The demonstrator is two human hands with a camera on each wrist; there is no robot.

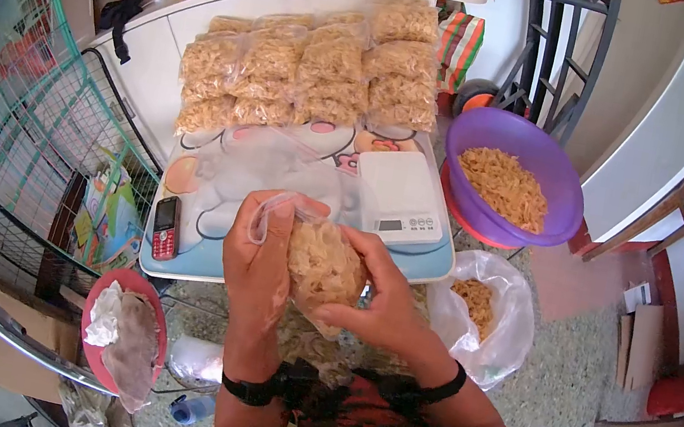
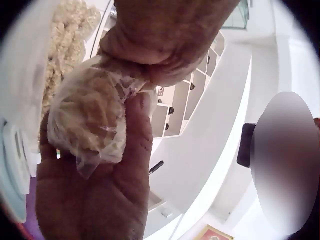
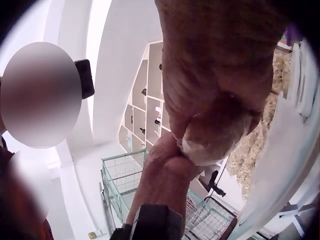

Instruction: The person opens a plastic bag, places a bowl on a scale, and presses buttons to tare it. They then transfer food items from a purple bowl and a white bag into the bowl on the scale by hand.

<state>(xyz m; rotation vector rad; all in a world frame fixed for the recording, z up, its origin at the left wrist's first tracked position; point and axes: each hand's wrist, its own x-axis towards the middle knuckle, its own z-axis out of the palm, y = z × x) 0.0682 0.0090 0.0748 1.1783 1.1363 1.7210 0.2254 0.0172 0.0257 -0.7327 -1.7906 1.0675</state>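
A clear plastic bag filled with pale yellow, curled flakes [image 1: 322, 269] is held between both hands in front of the table's near edge. The left hand [image 1: 262, 268] grips the bag's gathered neck, with loose plastic over its thumb and fingers. Fingers and thumb of the right hand [image 1: 386, 301] curl round the filled part from the other side. In the left wrist view the bag [image 2: 90, 117] bulges between the two hands. The right wrist view shows the bag's rounded end [image 3: 215, 140] under the right hand [image 3: 220, 65].
Stacked filled bags [image 1: 321, 65] stand at the back of the table [image 1: 205, 274]. A white scale [image 1: 400, 189], a red phone [image 1: 166, 229] and flat clear plastic lie nearer. On the right are a purple basin [image 1: 566, 201] of flakes and an open plastic sack [image 1: 509, 323]; green wire cage [image 1: 34, 162] left.
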